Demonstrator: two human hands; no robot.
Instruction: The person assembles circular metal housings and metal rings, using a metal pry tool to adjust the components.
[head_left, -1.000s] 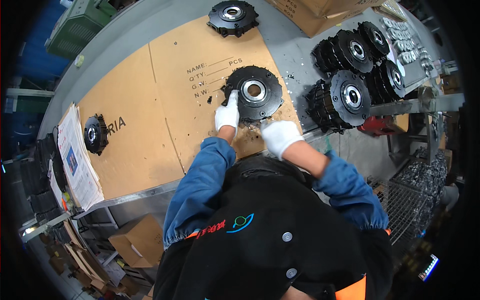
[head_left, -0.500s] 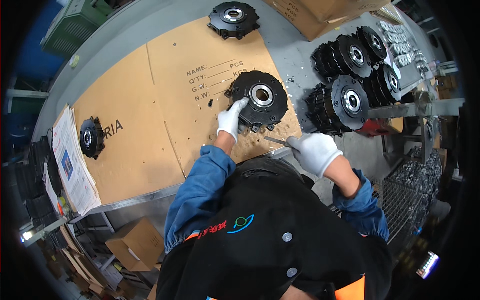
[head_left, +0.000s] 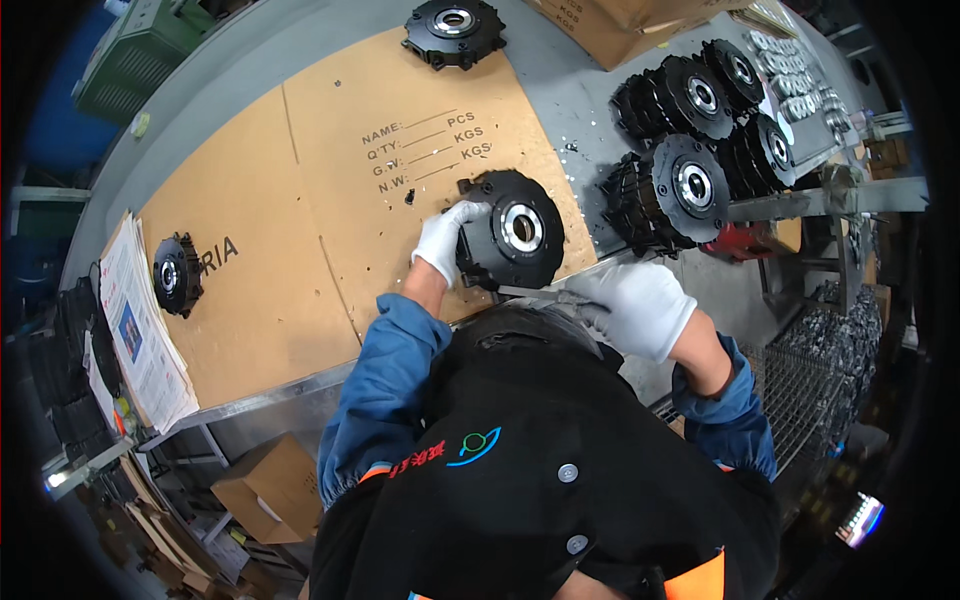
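Observation:
A round black disc-shaped part (head_left: pixel 486 248) with notched edges and a silver ring round its central hole stands tilted near the table's front edge. My left hand (head_left: pixel 441 241), in a white glove, is closed on its left rim, thumb over the face. In my gloved right hand (head_left: pixel 640 308) is a slim flat file (head_left: pixel 527 293), its handle inside my closed fingers. The file's flat end lies against or just beside the disc's lower edge; exact contact is hard to see.
A flattened cardboard sheet (head_left: pixel 270 200) covers the tabletop, dotted with dark crumbs. Similar black parts (head_left: pixel 665 190) stand stacked at the right; one part (head_left: pixel 455 32) lies at the back, another (head_left: pixel 177 275) at the left beside papers (head_left: pixel 140 320). A carton (head_left: pixel 620 25) sits behind.
The disc has been tipped and turned, and moved slightly toward me with my left hand. My right hand has brought the file leftward to the disc's lower edge.

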